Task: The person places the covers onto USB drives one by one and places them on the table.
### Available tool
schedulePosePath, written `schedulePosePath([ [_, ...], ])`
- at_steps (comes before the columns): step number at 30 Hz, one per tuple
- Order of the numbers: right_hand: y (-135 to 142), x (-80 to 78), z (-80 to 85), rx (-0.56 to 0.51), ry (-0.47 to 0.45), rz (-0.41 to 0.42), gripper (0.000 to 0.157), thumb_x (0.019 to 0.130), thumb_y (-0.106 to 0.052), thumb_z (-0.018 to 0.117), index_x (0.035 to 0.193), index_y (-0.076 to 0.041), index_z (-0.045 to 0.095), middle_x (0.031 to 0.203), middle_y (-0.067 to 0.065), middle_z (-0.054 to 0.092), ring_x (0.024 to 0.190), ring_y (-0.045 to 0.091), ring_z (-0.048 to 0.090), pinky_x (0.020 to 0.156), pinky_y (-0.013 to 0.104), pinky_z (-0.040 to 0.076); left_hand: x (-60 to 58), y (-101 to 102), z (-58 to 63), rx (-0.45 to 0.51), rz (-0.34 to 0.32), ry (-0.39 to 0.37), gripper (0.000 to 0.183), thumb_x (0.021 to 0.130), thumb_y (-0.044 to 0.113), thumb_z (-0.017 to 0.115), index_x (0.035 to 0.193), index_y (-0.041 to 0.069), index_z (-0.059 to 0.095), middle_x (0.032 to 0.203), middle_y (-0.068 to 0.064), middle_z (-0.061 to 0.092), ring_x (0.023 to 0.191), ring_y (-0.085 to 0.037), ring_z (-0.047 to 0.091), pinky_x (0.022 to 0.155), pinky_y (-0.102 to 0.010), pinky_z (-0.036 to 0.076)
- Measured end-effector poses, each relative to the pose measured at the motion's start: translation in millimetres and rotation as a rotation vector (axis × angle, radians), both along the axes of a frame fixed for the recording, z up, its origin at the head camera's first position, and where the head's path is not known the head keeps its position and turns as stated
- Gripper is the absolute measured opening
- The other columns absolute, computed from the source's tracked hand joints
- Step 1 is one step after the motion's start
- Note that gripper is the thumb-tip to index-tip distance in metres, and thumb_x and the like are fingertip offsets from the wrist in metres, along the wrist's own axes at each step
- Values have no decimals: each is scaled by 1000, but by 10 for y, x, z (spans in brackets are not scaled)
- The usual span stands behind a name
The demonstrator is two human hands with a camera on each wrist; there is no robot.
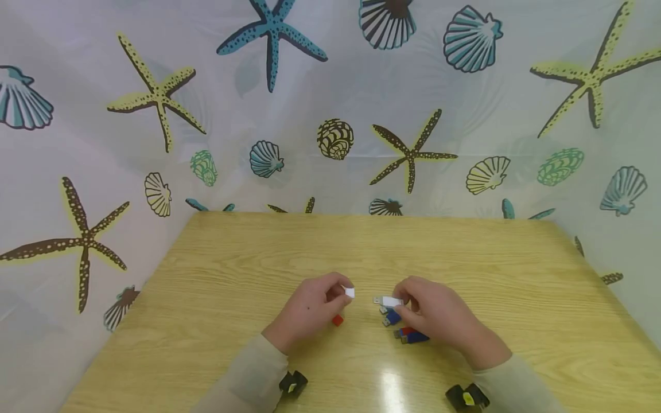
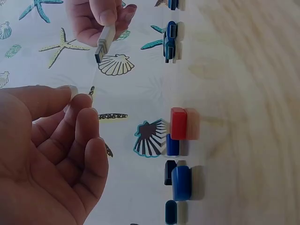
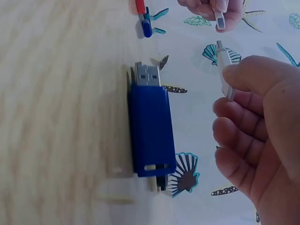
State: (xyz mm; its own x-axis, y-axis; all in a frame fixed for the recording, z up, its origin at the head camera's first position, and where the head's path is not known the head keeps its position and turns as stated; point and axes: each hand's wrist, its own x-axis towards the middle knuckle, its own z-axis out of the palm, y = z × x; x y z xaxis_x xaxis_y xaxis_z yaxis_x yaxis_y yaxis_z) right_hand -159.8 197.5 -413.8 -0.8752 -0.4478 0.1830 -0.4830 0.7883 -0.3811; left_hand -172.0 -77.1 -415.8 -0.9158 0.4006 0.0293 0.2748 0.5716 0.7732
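Observation:
My left hand [image 1: 313,305] pinches a small white cap [image 1: 350,292] between thumb and fingertip. Facing it, my right hand [image 1: 440,314] holds a white USB stick [image 1: 391,302], its bare metal plug pointing at the cap with a gap between them. Under the right hand lie a large blue USB stick [image 3: 152,126], a red USB stick [image 1: 405,331] and further blue sticks [image 1: 394,317], plugs uncovered. Beside the left hand sits a red cap [image 2: 178,124]. Blue caps [image 2: 182,183] lie near it in the left wrist view, mostly hidden by the hand from above.
A wood-grain table [image 1: 248,246] carries everything. Behind it and along both sides hangs a pale cloth [image 1: 310,178] printed with starfish and shells. Black straps with small devices [image 1: 293,383] sit at both wrists, over light sleeves [image 1: 248,373].

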Motion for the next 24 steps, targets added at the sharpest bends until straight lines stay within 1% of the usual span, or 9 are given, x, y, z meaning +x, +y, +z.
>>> schedulePosePath([
  [3, -38, 17, 9, -16, 20, -2, 14, 91, -26, 76, 99, -21, 65, 82, -16, 52, 67, 3, 46, 56, 23, 42, 4, 10, 6, 1, -15, 13, 17, 98, 25, 70, 114, 25, 67, 90, 17, 65, 83, -8, 61, 79, -31, 52],
  [8, -92, 42, 24, -32, 71, 3, 14, 91, -26, 77, 100, -22, 66, 85, -16, 54, 71, 7, 52, 58, 23, 44, 23, 26, 22, 33, -51, 12, 15, 98, 21, 69, 113, 22, 68, 92, 9, 70, 74, -8, 62, 72, -30, 52],
  [10, -107, 49, 27, -33, 100, 14, 15, 91, -26, 77, 100, -21, 67, 87, -15, 56, 72, 8, 54, 60, 23, 46, 33, 33, 30, 41, -61, 10, 15, 98, 20, 69, 114, 20, 68, 91, 7, 70, 71, -8, 62, 69, -30, 52],
  [15, -131, 68, 21, -48, 173, 50, 17, 90, -24, 79, 101, -20, 67, 90, -15, 58, 75, 8, 60, 64, 23, 50, 43, 53, 41, 33, -67, 4, 17, 98, 21, 70, 115, 18, 69, 90, 10, 69, 69, -8, 61, 66, -28, 51],
  [20, -140, 80, 12, -66, 223, 76, 19, 89, -22, 80, 101, -20, 66, 91, -15, 59, 75, 6, 61, 64, 22, 51, 49, 65, 38, 54, -84, -19, 15, 99, 20, 69, 113, 20, 69, 91, 0, 72, 63, -10, 60, 58, -27, 49],
  [24, -145, 85, 15, -70, 225, 83, 19, 88, -21, 80, 101, -19, 66, 91, -14, 59, 74, 6, 61, 63, 22, 51, 52, 70, 36, 62, -96, -13, 13, 99, 20, 69, 112, 22, 68, 90, 2, 71, 63, -10, 59, 57, -27, 49],
])
